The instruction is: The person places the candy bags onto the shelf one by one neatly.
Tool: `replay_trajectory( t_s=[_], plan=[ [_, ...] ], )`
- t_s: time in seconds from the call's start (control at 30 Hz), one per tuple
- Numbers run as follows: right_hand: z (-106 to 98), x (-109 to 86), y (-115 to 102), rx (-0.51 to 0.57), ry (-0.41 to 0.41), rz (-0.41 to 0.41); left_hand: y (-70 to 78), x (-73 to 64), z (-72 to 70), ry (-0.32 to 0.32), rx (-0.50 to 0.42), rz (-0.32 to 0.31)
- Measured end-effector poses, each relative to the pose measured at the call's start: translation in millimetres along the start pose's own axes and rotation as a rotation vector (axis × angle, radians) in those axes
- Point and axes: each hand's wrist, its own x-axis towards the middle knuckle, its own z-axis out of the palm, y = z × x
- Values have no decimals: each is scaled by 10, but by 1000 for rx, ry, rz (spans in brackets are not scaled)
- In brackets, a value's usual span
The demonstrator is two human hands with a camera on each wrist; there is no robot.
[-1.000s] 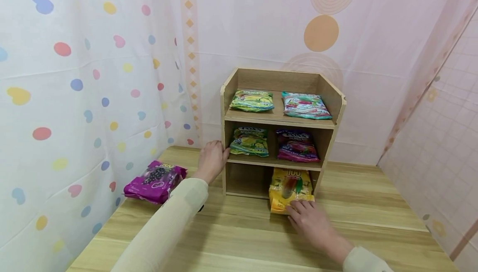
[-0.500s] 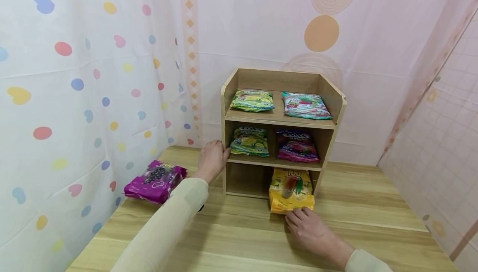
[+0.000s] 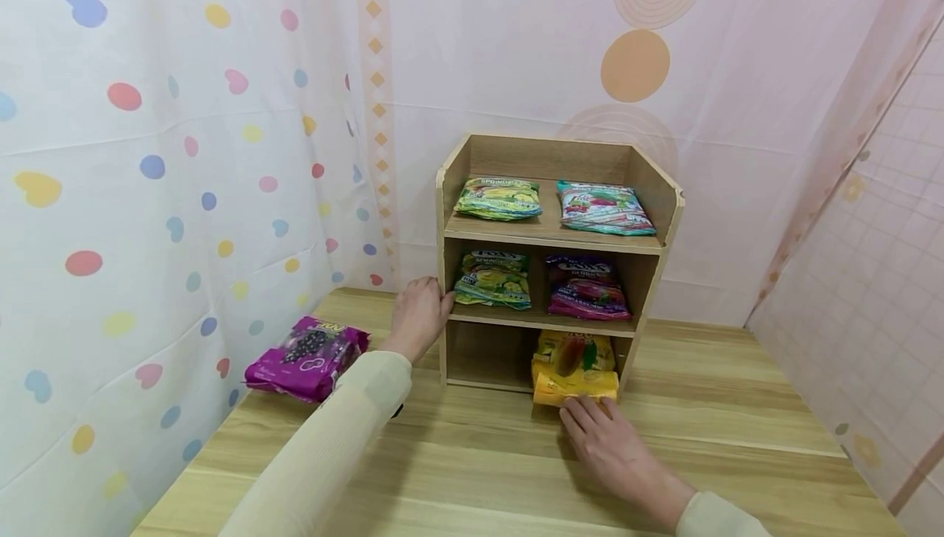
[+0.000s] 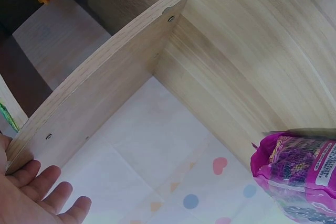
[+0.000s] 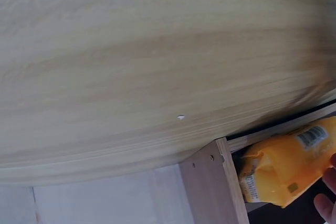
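A wooden three-tier shelf (image 3: 553,238) stands on the table. My left hand (image 3: 420,311) holds its left side panel; in the left wrist view the fingers (image 4: 55,195) lie along the panel's outer face. In the bottom tier, at the right, a yellow candy bag (image 3: 575,373) lies partly inside, its front end curled up and sticking out. My right hand (image 3: 608,447) touches that front end with extended fingertips. The right wrist view shows the bag's orange underside (image 5: 286,169) beside the shelf's side panel, with only fingertips (image 5: 325,205) of the hand in frame.
A purple grape candy bag (image 3: 308,358) lies on the table (image 3: 472,471) at the left. Two bags, a yellow-green (image 3: 499,198) and a teal one (image 3: 605,209), lie on the top tier. The middle tier bears a green (image 3: 492,281) and a dark purple bag (image 3: 586,287). Patterned curtains (image 3: 184,217) hang around.
The yellow candy bag has slid a little deeper into the bottom tier, and its front end has curled up. My right hand has moved slightly forward with it; the left hand stays put.
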Motion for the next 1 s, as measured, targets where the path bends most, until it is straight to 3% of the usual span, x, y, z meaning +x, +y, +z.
replay_trajectory(
  t_s=[0.17,0.43,0.77,1.0],
  plan=[
    [20,-2,11,31,-13,57,13,0,-16,-10,2,-5],
    [7,-7,32,68,-44,69,14,2,-14,-4,0,-4],
    [12,36,-3,-25,-244,84,7,-5,-12,3,2,-2],
    [34,58,-1,-22,-301,98,15,-4,-18,-1,16,4]
  ],
)
